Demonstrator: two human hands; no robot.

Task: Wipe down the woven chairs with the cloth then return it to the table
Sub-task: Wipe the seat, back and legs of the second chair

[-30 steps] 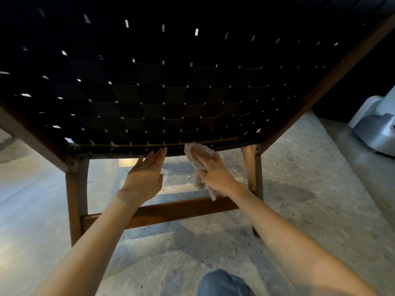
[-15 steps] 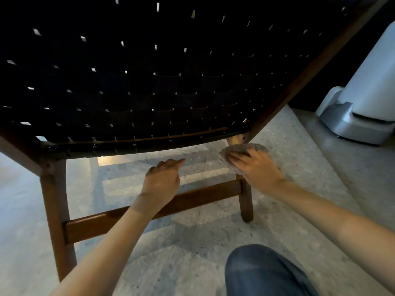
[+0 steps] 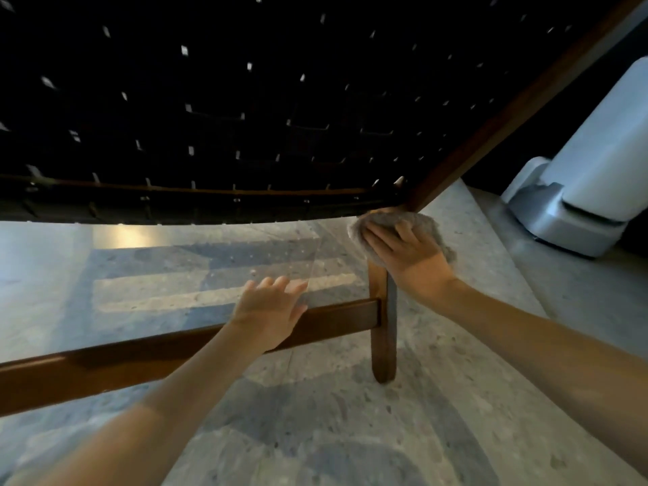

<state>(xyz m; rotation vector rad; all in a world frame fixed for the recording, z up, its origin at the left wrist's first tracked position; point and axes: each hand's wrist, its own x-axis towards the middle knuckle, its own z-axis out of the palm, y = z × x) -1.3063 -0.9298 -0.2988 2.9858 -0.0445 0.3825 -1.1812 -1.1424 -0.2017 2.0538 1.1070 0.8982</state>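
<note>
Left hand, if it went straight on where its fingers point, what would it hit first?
Likely nothing near: the left hand is over the crossbar, fingers aimed into the gap under the woven panel, with floor beyond. Depth unclear.

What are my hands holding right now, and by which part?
Right hand presses the cloth flat against the top of the chair leg, straight fingers over its middle, not gripping. Left hand holds nothing.

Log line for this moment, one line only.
phase: wiping | right hand: presses cloth on leg top | left hand: free, fingers straight
</note>
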